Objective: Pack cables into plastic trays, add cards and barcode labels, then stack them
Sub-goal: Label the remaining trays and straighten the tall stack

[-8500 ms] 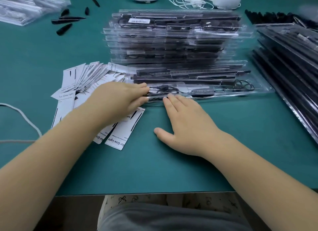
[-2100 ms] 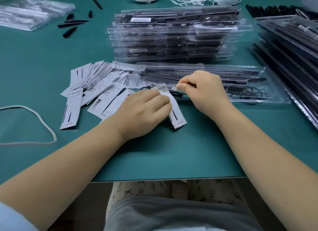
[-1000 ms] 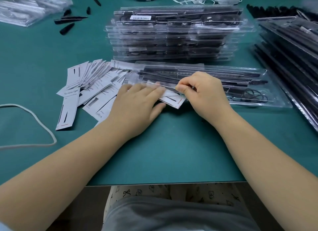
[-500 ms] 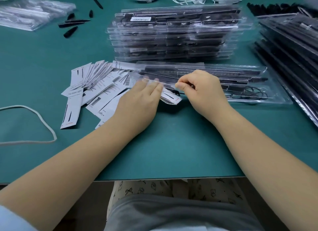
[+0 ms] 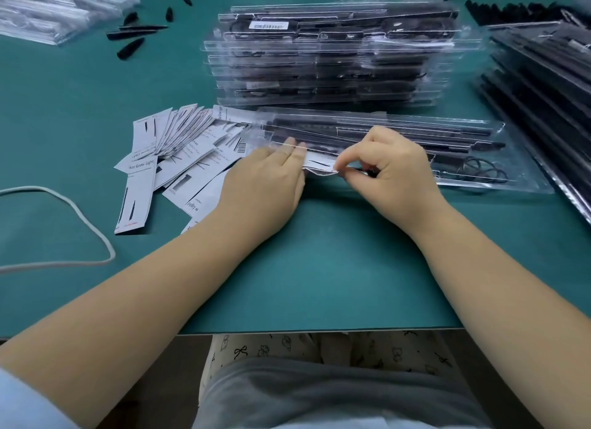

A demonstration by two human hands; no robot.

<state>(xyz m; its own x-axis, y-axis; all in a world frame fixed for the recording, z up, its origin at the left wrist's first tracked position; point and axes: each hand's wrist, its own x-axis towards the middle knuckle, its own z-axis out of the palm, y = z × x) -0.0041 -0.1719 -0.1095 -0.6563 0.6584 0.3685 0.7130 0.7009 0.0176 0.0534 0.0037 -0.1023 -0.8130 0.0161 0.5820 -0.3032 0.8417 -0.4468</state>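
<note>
Head view:
Left hand (image 5: 262, 182): flat, fingers straight, pressing the card (image 5: 318, 166) at the near edge of the clear tray (image 5: 527, 185).
Right hand (image 5: 391, 169): pinching the card's end between thumb and forefinger.
Tray: on the green table (image 5: 319, 268), holding black cables (coil at its right end).
Around: loose cards (image 5: 179, 159) left; stacked trays (image 5: 326, 54) just behind; dark stack (image 5: 543, 86) right; white cord (image 5: 80, 211) far left.
Open room: bare table toward the near edge.

- The green counter (image 5: 319, 268) spans the view.
- Loose cards (image 5: 179, 159) lie left.
- A clear tray (image 5: 479, 159) lies centre; stacked trays (image 5: 319, 54) sit beyond.
- A white cord (image 5: 80, 217) loops near left.
</note>
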